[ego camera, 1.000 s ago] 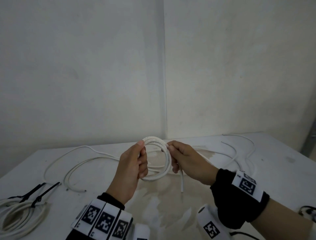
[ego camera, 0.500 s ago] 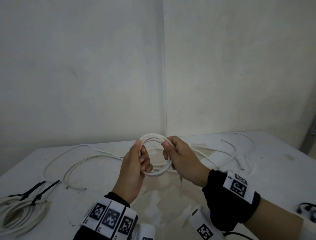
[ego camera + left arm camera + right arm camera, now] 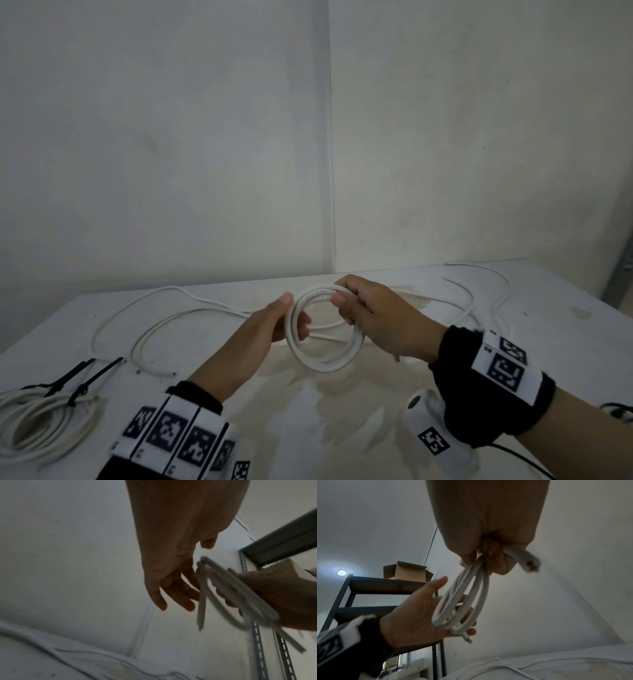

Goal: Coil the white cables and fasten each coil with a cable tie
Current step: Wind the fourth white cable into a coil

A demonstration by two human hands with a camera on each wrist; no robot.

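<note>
Tied coil lies far left on table, loose cables behind.

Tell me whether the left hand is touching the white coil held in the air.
Touching. In the right wrist view the left hand lies open with the coil resting across its fingers, while the right hand grips the coil's top.

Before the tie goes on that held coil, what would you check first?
1. Small white cable coil gripped at its top by right hand: ok.
2. Left hand holding the coil: not ok, fingers straight, only touching.
3. Loops bunched together: ok.
4. Cut end tucked in: not ok, it sticks out past the right hand.
5. Spare black cable tie within reach: cannot tell; the black cable ties seen sit on the finished white coil.
</note>
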